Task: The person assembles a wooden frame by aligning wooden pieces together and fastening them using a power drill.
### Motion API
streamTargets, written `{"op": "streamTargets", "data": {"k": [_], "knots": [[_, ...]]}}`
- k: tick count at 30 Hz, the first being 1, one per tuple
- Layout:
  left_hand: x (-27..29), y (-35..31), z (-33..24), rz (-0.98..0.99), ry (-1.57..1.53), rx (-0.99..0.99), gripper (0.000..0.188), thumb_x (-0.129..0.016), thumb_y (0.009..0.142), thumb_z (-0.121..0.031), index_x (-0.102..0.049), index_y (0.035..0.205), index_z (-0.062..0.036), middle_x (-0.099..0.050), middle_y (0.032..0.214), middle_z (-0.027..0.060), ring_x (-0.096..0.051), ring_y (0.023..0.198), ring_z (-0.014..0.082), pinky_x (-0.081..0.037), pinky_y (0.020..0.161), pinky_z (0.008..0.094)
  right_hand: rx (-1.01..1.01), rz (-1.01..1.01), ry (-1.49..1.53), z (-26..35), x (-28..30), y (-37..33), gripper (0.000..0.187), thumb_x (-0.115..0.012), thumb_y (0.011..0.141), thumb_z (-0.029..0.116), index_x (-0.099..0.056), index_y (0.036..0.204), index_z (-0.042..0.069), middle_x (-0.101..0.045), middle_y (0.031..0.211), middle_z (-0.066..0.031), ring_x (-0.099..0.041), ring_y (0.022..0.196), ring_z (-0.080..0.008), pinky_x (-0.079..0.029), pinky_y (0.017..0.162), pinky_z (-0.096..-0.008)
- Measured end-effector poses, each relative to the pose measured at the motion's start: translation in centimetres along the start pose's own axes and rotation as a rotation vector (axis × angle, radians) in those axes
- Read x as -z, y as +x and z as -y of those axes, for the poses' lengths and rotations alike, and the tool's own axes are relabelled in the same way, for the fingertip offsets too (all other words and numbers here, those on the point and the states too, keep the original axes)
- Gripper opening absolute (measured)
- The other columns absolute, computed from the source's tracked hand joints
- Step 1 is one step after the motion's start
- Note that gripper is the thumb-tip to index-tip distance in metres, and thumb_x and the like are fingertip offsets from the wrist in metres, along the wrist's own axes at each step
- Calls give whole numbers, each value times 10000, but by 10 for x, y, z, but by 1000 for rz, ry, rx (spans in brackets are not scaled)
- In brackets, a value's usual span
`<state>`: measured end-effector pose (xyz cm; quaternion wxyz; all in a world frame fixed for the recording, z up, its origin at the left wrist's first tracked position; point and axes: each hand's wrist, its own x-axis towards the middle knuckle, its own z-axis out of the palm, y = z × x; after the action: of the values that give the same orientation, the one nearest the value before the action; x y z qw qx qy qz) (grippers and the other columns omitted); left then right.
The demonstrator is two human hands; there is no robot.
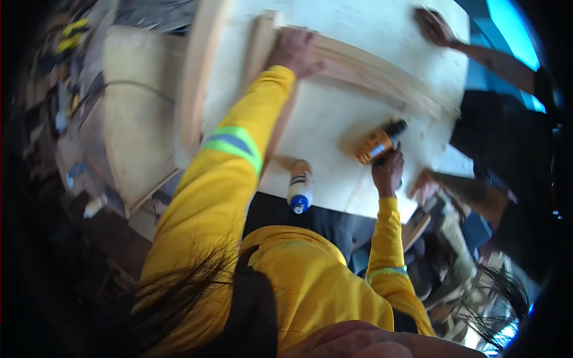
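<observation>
My left hand [296,52] is stretched far forward, fingers wrapped over the corner where a short wooden piece [261,45] meets a long wooden board [382,80]. Some of its fingers are blurred. In my right hand [389,170] is an orange and black cordless drill [375,147], gripped below its body. Its black nose points away to the upper right, toward the board. Between my arms, a white bottle with a blue cap [299,188] sits at the near edge of the pale worktable [322,128].
A co-worker's one hand [434,27] rests at the table's far right, the other hand [425,186] by its near right edge. Another long timber [202,71] lies along the left. A plywood sheet [134,119] and scattered clutter lie further left.
</observation>
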<state>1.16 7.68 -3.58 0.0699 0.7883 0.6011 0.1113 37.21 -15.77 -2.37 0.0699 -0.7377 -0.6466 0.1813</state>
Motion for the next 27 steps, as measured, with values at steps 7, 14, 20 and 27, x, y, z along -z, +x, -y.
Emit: {"op": "streamTargets", "data": {"k": [7, 14, 20, 27], "knots": [[-2, -11, -3, 15, 27, -2, 920, -599, 809, -717, -470, 1456, -76, -504, 1413, 177, -404, 1394, 353, -190, 1242, 515, 34, 27, -114, -7, -6, -1, 892, -654, 843, 233, -221, 1584, -9, -574, 1208, -246, -582, 1072, -447, -477, 966, -541], [21, -41, 2, -249, 19, 11, 900, -575, 882, -657, -391, 1532, -63, -432, 1509, 182, -371, 1429, 369, -184, 1237, 527, 77, 37, -197, -5, -1, -1, 900, -636, 858, 286, -206, 1587, -22, -566, 1189, -256, -589, 1076, -448, -501, 945, -546], [130, -209, -55, -396, -334, 361, 794, -700, 915, -446, -405, 1519, -24, -428, 1522, 226, -371, 1433, 402, -277, 1206, 496, 154, 33, -213, -27, -22, 10, 1003, -707, 843, 380, -176, 1579, -47, -532, 1309, -299, -586, 1129, -484, -504, 986, -547], [174, -489, -116, -538, -321, 925, 601, -721, 926, -257, -490, 1435, -36, -647, 1208, 163, -607, 1154, 327, -459, 1032, 435, 21, 246, -100, -1, 2, 21, 1113, -756, 792, 416, -129, 1565, -83, -573, 1365, -308, -595, 1204, -468, -484, 1047, -527]]}}
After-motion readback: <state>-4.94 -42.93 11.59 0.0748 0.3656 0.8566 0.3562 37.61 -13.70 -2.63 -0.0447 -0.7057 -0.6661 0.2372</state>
